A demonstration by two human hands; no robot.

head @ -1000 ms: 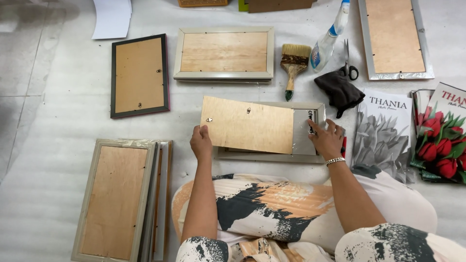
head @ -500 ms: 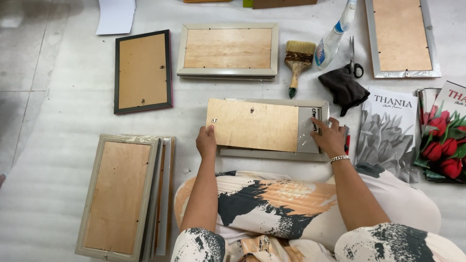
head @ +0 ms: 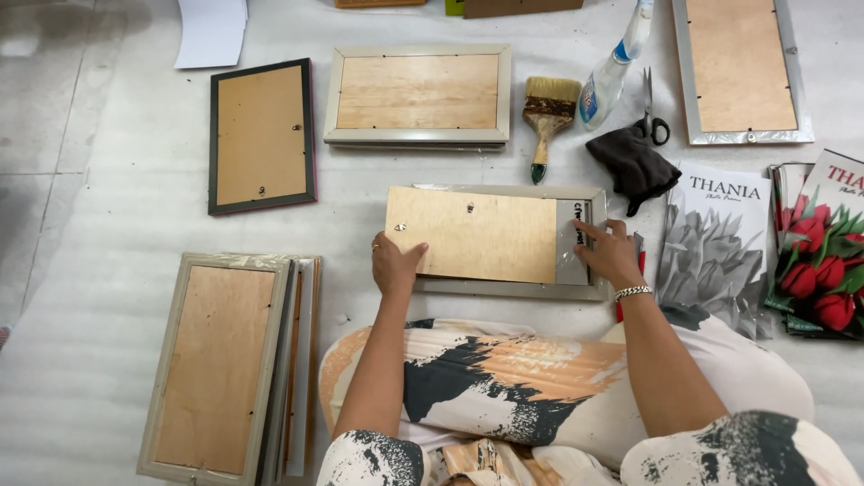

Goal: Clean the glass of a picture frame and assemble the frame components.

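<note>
A pale grey picture frame (head: 509,289) lies face down on the white floor sheet in front of my knees. A thin wooden backing board (head: 472,234) rests over its opening, shifted to the left so a strip of the insert shows at the right end. My left hand (head: 393,263) grips the board's lower left edge. My right hand (head: 609,253), with a bracelet at the wrist, presses flat on the exposed strip at the frame's right end.
A stack of frames (head: 225,360) lies at the lower left, a dark frame (head: 261,135) and a grey frame (head: 418,94) beyond. A paintbrush (head: 547,112), spray bottle (head: 612,67), scissors (head: 650,117), dark cloth (head: 633,162) and flower prints (head: 720,234) lie to the right.
The backing board was tilted and raised above the frame; it has come down and now lies level over the frame's opening, with both hands following it.
</note>
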